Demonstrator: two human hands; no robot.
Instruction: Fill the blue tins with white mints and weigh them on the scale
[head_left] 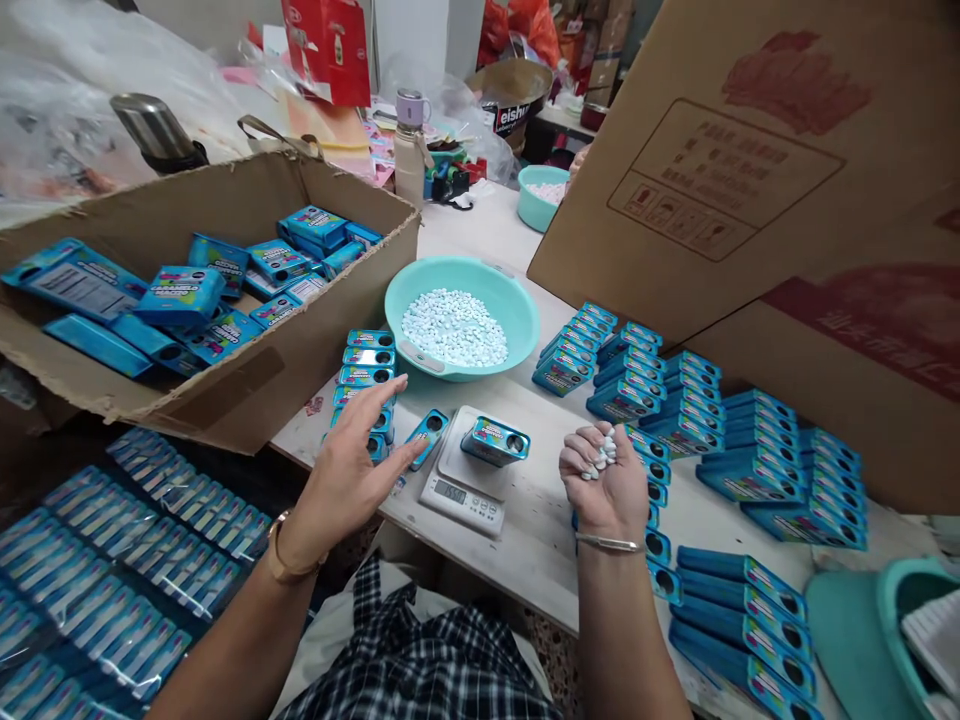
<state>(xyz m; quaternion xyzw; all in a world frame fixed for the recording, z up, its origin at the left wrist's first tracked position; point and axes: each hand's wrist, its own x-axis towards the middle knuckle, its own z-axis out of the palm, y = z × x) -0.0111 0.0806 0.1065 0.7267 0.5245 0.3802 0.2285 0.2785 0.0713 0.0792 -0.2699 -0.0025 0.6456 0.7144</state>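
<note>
My left hand point(352, 460) is open, fingers spread over a short row of small blue tins point(366, 372), its thumb by one open tin point(427, 436) lying flat. My right hand point(604, 480) is cupped shut on a fistful of small white candies point(602, 452). Between the hands a small white digital scale point(466, 478) carries one blue tin point(495, 441) with a round hole in its top. Behind the scale stands a teal bowl point(517, 310) holding a heap of white candies point(454, 327).
A cardboard box point(247, 380) of blue tins sits at left. Rows of blue tins point(697, 420) cover the table at right beside a large leaning carton point(750, 170). More tins fill a tray point(112, 560) below left. A second teal bowl point(541, 195) and a bottle point(409, 150) stand farther back.
</note>
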